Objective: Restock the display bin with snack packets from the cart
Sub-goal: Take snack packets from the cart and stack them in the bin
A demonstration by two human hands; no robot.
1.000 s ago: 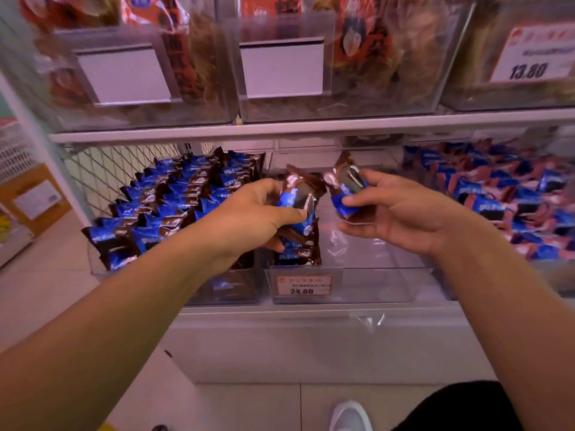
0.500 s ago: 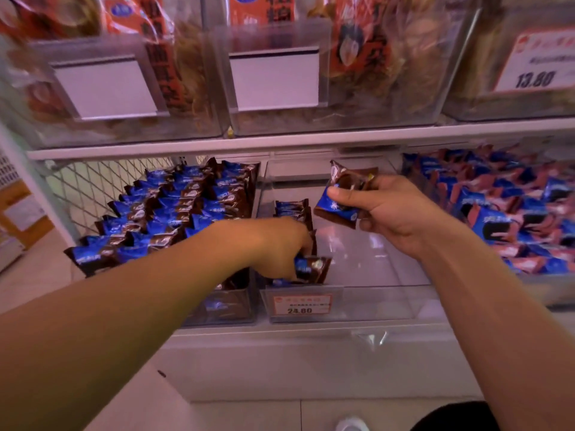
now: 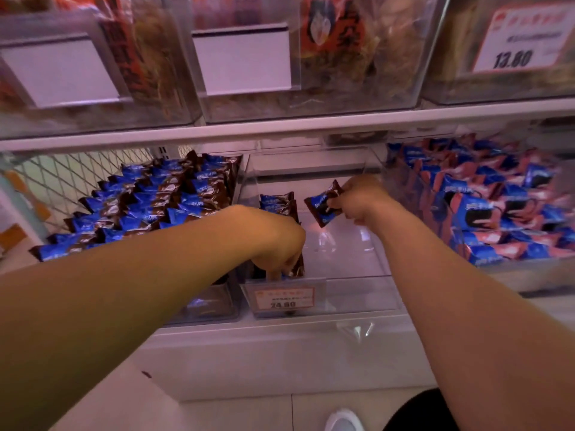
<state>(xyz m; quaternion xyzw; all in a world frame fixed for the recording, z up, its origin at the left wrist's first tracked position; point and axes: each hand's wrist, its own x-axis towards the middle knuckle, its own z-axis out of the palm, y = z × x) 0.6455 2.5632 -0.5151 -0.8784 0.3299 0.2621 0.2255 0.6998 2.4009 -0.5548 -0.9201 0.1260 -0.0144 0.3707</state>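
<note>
snack packets [image 3: 278, 204] in brown and blue wrappers stand in a single row along the left wall of the clear display bin [image 3: 357, 293], the one carrying the 24.80 price tag [image 3: 284, 298]; most of the bin's floor to the right of that row is bare. your left hand [image 3: 277, 244] is curled down at the front of the row, just behind the price tag, fingertips pinching the top edge of the front packet, though the hand hides most of that packet. your right hand [image 3: 357, 199] hangs above the middle of the bin with its grip pinched on the corner of one loose packet [image 3: 323, 203], which dangles tilted. judging by the neat rows in the full bin [image 3: 161, 200] to the left, seat the front packet upright against the row before letting go, so it does not slump toward the price tag. then start a second row beside the first with the dangling packet, printed face forward, pressed to the bin floor. the cart is not in view.
</note>
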